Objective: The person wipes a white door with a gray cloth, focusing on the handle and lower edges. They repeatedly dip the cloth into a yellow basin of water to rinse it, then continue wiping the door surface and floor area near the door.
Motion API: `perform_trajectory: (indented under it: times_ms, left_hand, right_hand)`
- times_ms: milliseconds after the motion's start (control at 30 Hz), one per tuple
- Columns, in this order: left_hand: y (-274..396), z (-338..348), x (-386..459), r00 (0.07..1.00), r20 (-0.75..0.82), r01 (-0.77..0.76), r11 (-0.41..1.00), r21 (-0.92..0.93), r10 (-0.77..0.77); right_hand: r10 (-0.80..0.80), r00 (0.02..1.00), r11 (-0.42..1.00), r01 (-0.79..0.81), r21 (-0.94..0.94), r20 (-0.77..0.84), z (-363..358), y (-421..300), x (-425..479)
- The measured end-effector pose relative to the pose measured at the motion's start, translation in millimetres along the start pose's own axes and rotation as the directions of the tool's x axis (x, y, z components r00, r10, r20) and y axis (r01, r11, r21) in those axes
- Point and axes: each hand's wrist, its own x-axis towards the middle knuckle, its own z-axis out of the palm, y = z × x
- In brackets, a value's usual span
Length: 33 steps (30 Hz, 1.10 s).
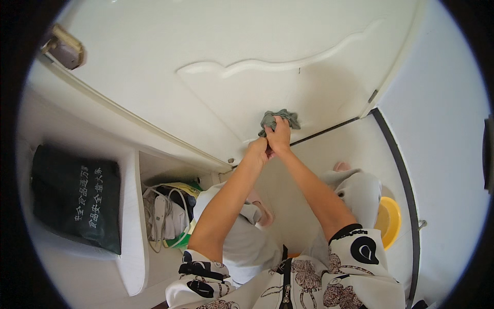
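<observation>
A crumpled grey-green cloth is in my right hand, up against the lower panel of a white door. Fingers of that hand spread over the cloth's near side. My left hand is curled just below and to the left, touching or nearly touching the right hand. Its fingertips are hidden, and whether it grips part of the cloth cannot be made out. Above the hands, a raised wavy moulding runs across the door.
A door handle juts out at upper left. On the left, white shelving holds a dark green bag with printed writing and a power strip with its cord. A yellow basin stands on the tiled floor by my right leg.
</observation>
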Motion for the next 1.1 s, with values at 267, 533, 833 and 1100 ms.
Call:
perform_trajectory:
  times_ms: [267, 533, 833, 1100]
  left_hand:
    - [46.0, 31.1, -129.9, 0.812, 0.395, -0.396, 0.903, -0.167, 0.429]
    - [54.1, 3.1, -155.9, 0.841, 0.429, -0.156, 0.907, -0.390, 0.330]
    - [58.8, -40.2, -161.9, 0.950, 0.180, -0.216, 0.954, -0.206, 0.254]
    - [71.3, -36.9, -154.7, 0.959, 0.151, -0.187, 0.935, -0.300, 0.240]
  right_hand:
    - [-0.206, 0.972, 0.956, 0.224, 0.189, -0.114, -80.8, -105.9, 30.9]
    - [-0.573, 0.759, 0.817, 0.500, 0.287, 0.309, -106.0, -115.6, -4.6]
    - [0.281, 0.907, 0.887, -0.371, 0.276, 0.314, -126.7, -79.7, 53.6]
    - [0.845, 0.288, 0.058, -0.887, 0.459, 0.450, -61.0, -22.7, 74.6]
